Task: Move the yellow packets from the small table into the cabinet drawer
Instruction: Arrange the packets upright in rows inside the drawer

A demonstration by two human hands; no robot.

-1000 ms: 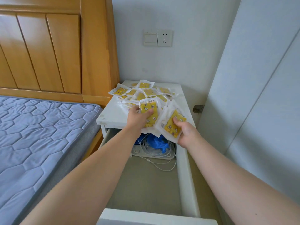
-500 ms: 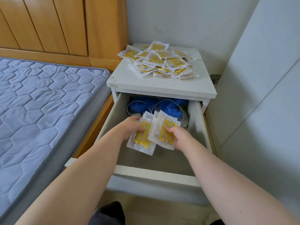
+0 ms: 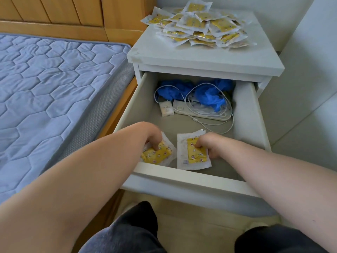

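Left to right. Bed mattress (image 3: 54,84) at far left, untouched. Left hand (image 3: 152,137) is now down inside the open cabinet drawer (image 3: 184,173), fingers curled and pressed onto a small bundle of yellow packets (image 3: 156,155) lying on the drawer floor just behind the front panel. Just beside it, right hand (image 3: 207,146) is likewise closed on a second bundle (image 3: 193,154), thumb and fingers pinching its right edge; that bundle lies flat on the drawer floor, apart from the left one.

Change: half a second ago both bundles were held above the drawer's middle; one second ago they were being lifted off the counter (image 3: 200,57). They have since come down to the near end of the drawer.

Judgement: this load is effectively delivered; only release remains. Further back in the drawer, blue gloves (image 3: 207,96) and a white cable (image 3: 218,123) sit clear of the packets.

The large heap of packets (image 3: 197,26) on the counter shows most of the task is outstanding; several more trips are likely.
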